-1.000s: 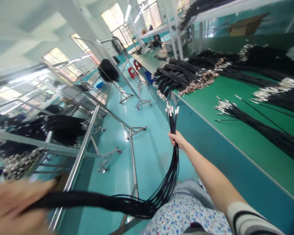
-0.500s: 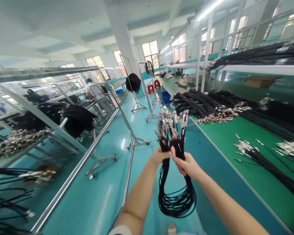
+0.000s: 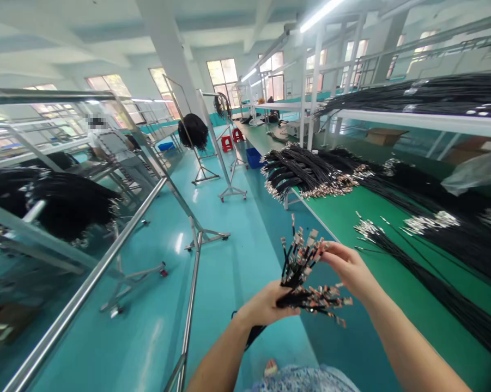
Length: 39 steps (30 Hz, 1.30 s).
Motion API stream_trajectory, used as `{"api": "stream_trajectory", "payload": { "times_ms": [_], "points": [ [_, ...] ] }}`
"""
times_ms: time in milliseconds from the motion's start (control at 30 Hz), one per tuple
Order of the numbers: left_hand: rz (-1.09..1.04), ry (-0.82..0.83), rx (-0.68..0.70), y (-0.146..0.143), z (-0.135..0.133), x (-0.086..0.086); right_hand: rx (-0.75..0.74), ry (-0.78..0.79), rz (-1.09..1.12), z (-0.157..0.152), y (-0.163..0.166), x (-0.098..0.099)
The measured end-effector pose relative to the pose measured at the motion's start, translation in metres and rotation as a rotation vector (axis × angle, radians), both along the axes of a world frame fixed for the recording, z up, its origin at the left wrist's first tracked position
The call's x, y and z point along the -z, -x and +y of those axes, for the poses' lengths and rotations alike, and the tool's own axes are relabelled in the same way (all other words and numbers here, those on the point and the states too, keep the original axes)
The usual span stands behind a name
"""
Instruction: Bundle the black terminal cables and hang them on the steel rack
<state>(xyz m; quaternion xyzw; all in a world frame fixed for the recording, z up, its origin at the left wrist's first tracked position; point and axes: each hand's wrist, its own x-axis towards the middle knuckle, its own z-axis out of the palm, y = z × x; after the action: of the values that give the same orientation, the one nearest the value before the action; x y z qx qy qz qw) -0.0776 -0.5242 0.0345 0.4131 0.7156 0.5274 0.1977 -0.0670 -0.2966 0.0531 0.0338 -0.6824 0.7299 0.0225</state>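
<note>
My left hand (image 3: 265, 306) is clenched around a bundle of thin black cables (image 3: 300, 283), just below their ends. The metal connectors (image 3: 306, 247) fan out above and to the right of my knuckles, some upright, some splayed sideways. My right hand (image 3: 349, 268) is half curled, its fingertips (image 3: 326, 247) touching the upper connector tips from the right side.

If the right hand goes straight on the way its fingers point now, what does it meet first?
The right hand points left, its fingertips already at the connector ends of the cable bundle gripped by the left hand. It likely meets those connectors first; depth is uncertain.
</note>
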Motion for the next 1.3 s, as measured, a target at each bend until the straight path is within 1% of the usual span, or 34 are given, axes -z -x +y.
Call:
{"api": "stream_trajectory", "payload": {
  "times_ms": [33,100,200,300,433,500,567,633,700,833,1000,1167,1300],
  "points": [
    [0.041,0.009,-0.002,-0.005,0.003,0.0,0.015,0.015,0.02,0.002,0.001,-0.003],
    [0.072,0.025,-0.046,-0.012,0.008,0.001,0.017,0.023,0.027,-0.001,0.001,-0.003],
    [0.045,0.047,-0.145,-0.018,0.015,0.008,0.074,0.078,0.013,-0.01,0.001,0.005],
    [0.006,0.066,-0.192,-0.024,0.019,0.013,0.115,0.154,0.007,-0.013,0.003,0.011],
    [-0.037,0.06,-0.221,-0.031,0.017,0.016,0.062,0.314,-0.022,-0.009,0.002,0.012],
    [-0.105,0.055,-0.21,-0.032,0.014,0.02,0.049,0.404,-0.04,-0.007,0.001,0.013],
    [-0.2,0.038,-0.212,-0.031,0.01,0.027,0.05,0.45,-0.062,-0.007,0.0,0.015],
    [-0.298,0.003,-0.206,-0.029,0.008,0.034,0.057,0.462,-0.078,-0.008,0.0,0.015],
    [-0.367,-0.039,-0.172,-0.026,0.008,0.039,0.062,0.463,-0.081,-0.008,-0.001,0.015],
    [-0.426,-0.101,-0.112,-0.02,0.012,0.039,0.073,0.459,-0.064,-0.006,-0.001,0.013],
    [-0.455,-0.116,-0.102,-0.02,0.016,0.036,0.062,0.462,-0.039,-0.002,-0.002,0.014],
    [-0.481,-0.144,-0.074,-0.024,0.02,0.037,0.052,0.506,-0.045,-0.002,-0.002,0.018],
    [-0.426,-0.099,-0.1,-0.026,0.022,0.039,0.01,0.521,-0.02,-0.005,-0.001,0.02]
  ]
}}
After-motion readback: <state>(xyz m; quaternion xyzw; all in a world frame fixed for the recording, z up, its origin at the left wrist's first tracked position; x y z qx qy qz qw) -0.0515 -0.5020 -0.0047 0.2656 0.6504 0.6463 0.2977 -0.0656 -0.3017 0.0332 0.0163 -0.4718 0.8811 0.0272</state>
